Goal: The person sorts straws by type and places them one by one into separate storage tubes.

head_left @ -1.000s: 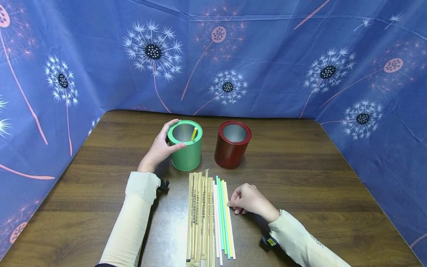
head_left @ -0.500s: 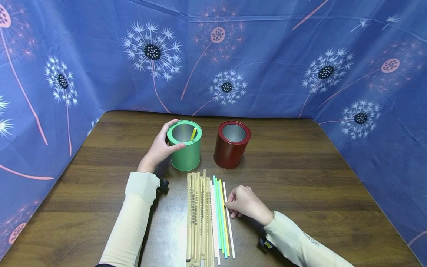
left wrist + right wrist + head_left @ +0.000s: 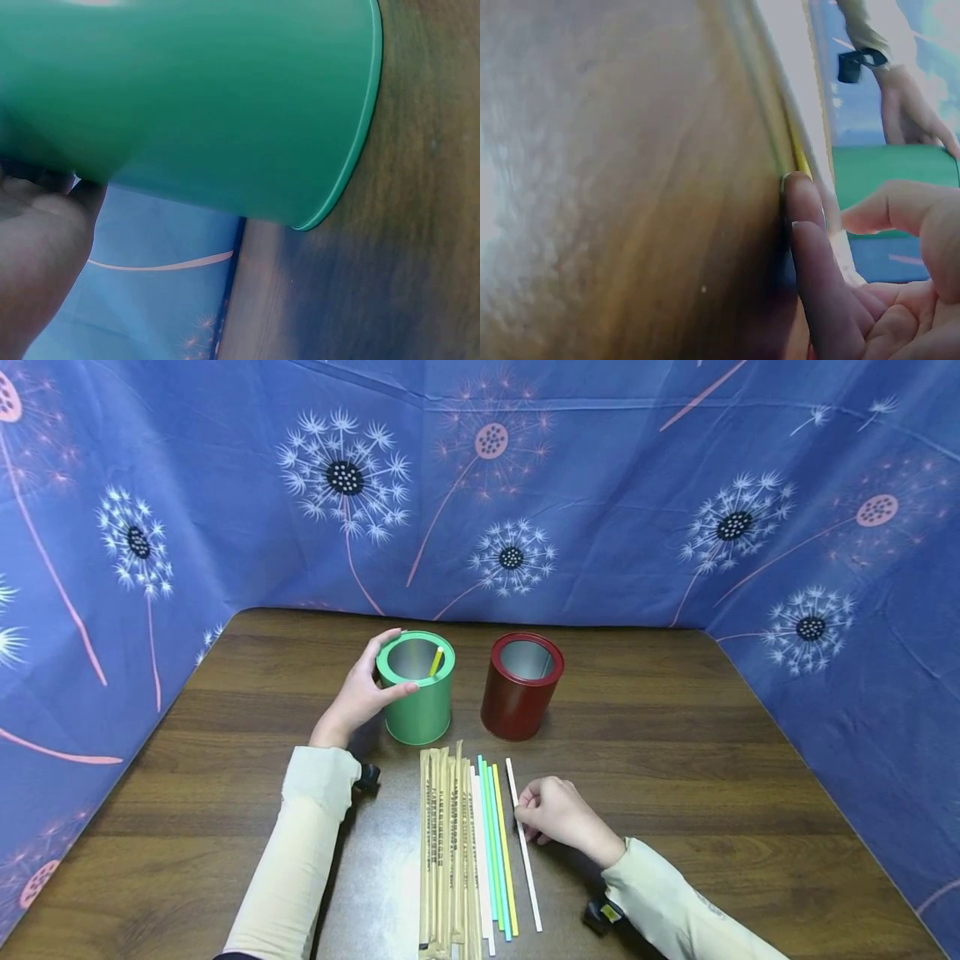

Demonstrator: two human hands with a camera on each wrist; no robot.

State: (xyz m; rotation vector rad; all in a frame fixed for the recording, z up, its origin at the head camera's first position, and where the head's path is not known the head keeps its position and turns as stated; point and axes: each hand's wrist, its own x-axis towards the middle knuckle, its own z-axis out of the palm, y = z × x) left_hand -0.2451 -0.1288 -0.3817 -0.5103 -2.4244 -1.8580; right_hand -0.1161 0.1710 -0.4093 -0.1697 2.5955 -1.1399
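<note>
In the head view my left hand (image 3: 358, 692) grips the green can (image 3: 420, 717) near its rim, thumb on the front and fingers round the far side. A yellow straw (image 3: 437, 662) leans inside that can, its end above the rim. The can's green wall (image 3: 225, 97) fills much of the left wrist view. Thumb and fingers of my right hand (image 3: 564, 817) pinch a white straw (image 3: 530, 881) at the right of the row. Just left of it lie loose straws: a yellow straw (image 3: 505, 852), green and blue straws (image 3: 491, 852) and white ones.
Several paper-wrapped straws (image 3: 446, 852) lie side by side left of the loose ones. A dark red can (image 3: 517, 710) stands upright right of the green can. Behind the wooden table (image 3: 712, 760) hangs a blue flowered cloth (image 3: 607, 502).
The white straw at the row's right end has shifted right and tilted, apart from the yellow one, with my right hand pinching it. My left hand and the green can stay in place.
</note>
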